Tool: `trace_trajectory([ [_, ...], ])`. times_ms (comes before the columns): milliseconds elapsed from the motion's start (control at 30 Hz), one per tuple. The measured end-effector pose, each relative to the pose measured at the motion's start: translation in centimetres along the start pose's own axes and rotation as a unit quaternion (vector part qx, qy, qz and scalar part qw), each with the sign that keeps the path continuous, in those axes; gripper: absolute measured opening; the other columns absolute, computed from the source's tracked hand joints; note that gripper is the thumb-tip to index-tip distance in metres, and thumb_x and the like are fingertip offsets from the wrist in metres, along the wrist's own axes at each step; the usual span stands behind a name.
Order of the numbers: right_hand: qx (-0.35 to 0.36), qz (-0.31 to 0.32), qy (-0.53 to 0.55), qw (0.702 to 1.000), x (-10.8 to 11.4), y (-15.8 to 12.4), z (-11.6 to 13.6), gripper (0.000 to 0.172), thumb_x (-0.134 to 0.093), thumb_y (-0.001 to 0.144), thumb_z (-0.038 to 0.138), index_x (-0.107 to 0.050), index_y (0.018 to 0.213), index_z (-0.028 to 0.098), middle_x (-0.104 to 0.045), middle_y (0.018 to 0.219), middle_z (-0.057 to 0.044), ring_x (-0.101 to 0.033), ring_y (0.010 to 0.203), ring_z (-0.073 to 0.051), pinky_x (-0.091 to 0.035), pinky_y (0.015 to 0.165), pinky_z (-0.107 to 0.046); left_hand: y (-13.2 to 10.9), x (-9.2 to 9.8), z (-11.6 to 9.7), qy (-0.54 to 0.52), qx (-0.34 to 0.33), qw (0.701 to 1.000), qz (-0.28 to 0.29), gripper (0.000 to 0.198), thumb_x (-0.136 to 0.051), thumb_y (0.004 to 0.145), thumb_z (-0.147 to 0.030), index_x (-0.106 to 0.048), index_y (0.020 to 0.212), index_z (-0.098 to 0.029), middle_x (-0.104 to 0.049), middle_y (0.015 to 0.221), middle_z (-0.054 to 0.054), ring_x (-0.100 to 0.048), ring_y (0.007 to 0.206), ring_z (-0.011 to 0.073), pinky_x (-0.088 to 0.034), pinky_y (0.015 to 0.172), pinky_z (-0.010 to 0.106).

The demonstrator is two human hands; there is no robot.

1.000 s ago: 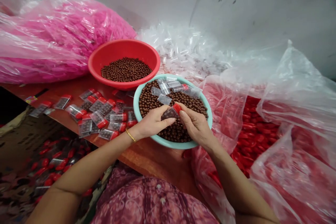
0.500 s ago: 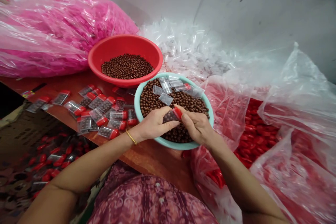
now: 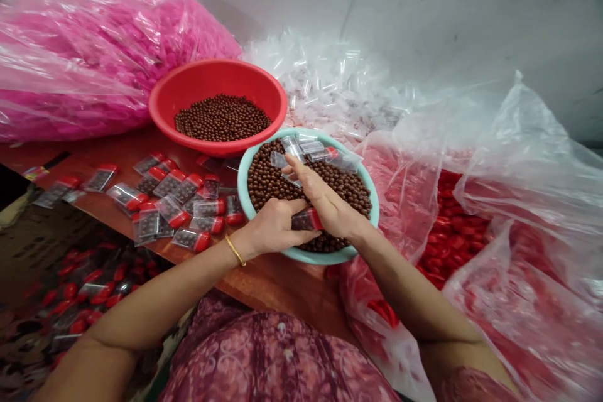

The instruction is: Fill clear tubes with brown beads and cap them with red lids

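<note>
Above the brown beads (image 3: 264,185) in the pale blue basin (image 3: 242,182), our left hand (image 3: 276,226) has its grip closed, thumb and fingers around a clear container (image 3: 302,220) with a red cap. Our right hand (image 3: 327,198) has its grip open, fingers stretched toward the far side, its palm at the cap; we cannot tell how firmly they touch. Clear tubes (image 3: 313,148) lie on the far beads. To the left, we have capped containers (image 3: 207,207) scattered on the counter (image 3: 277,282), with a red basin (image 3: 157,107) beyond; to the right, red pieces (image 3: 450,232) in plastic.
</note>
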State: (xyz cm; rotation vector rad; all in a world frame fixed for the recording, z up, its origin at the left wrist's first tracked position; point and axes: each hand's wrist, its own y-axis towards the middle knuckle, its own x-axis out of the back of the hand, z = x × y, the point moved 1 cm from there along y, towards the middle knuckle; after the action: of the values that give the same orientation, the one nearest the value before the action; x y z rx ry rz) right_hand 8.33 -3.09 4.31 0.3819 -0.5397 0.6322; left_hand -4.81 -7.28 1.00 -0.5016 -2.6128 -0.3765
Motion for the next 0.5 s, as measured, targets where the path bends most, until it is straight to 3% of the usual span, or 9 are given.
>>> trace_trajectory([
  [133,0.007,0.034,-0.013,0.999,-0.1,-0.2,-0.1,0.07,-0.02,0.09,0.062,-0.031,0.144,0.02,-0.038,0.147,-0.008,-0.036,0.134,-0.02,-0.024,0.114,-0.043,-0.1,-0.2,0.0,0.076,0.005,0.997,-0.008,0.031,-0.062,0.075,-0.038,-0.065,0.094,-0.014,-0.07,0.082,0.006,-0.063,0.073,0.019,-0.045,0.067,0.027],
  [233,-0.035,-0.001,0.061,0.998,-0.2,-0.3,0.0,0.074,-0.007,0.089,0.063,-0.031,0.144,0.02,-0.04,0.146,-0.006,-0.04,0.132,-0.018,-0.03,0.112,-0.042,0.1,-0.4,-0.5,0.105,-0.006,0.994,-0.004,0.027,-0.063,0.074,-0.04,-0.064,0.082,-0.015,-0.067,0.07,0.002,-0.06,0.062,0.0157,-0.044,0.061,0.025],
  [300,-0.081,-0.087,0.111,0.987,0.7,-0.9,0.2,0.077,0.009,0.09,0.055,-0.038,0.14,0.019,-0.049,0.139,-0.006,-0.048,0.125,-0.017,-0.04,0.104,-0.04,-0.1,-0.1,-1.1,0.095,-0.02,0.995,-0.023,0.026,-0.064,0.073,-0.042,-0.062,0.076,-0.016,-0.064,0.065,0.0,-0.056,0.058,0.0126,-0.043,0.057,0.023],
  [367,-0.098,-0.206,0.108,0.968,2.8,-2.4,0.3,0.078,0.011,0.092,0.048,-0.052,0.128,0.019,-0.059,0.127,-0.007,-0.057,0.113,-0.017,-0.047,0.094,-0.038,-1.1,0.7,-1.4,0.084,-0.02,0.994,-0.065,0.026,-0.064,0.074,-0.043,-0.062,0.078,-0.018,-0.064,0.068,-0.001,-0.055,0.058,0.0109,-0.043,0.057,0.021],
  [433,-0.089,-0.324,0.036,0.941,5.6,-5.5,-0.2,0.063,-0.009,0.094,0.051,-0.062,0.113,0.02,-0.065,0.114,-0.007,-0.062,0.101,-0.017,-0.05,0.086,-0.035,-2.9,2.5,-1.0,0.108,0.006,0.985,-0.131,0.023,-0.064,0.075,-0.041,-0.062,0.084,-0.019,-0.066,0.073,-0.002,-0.056,0.06,0.0106,-0.043,0.058,0.021],
  [500,-0.112,-0.409,-0.069,0.903,8.0,-9.9,-1.5,0.041,-0.038,0.09,0.049,-0.065,0.104,0.021,-0.068,0.103,-0.006,-0.064,0.091,-0.018,-0.051,0.081,-0.033,-5.5,5.1,0.4,0.181,0.057,0.957,-0.22,0.02,-0.066,0.074,-0.036,-0.061,0.086,-0.021,-0.063,0.068,-0.004,-0.053,0.056,0.0104,-0.042,0.057,0.022],
])
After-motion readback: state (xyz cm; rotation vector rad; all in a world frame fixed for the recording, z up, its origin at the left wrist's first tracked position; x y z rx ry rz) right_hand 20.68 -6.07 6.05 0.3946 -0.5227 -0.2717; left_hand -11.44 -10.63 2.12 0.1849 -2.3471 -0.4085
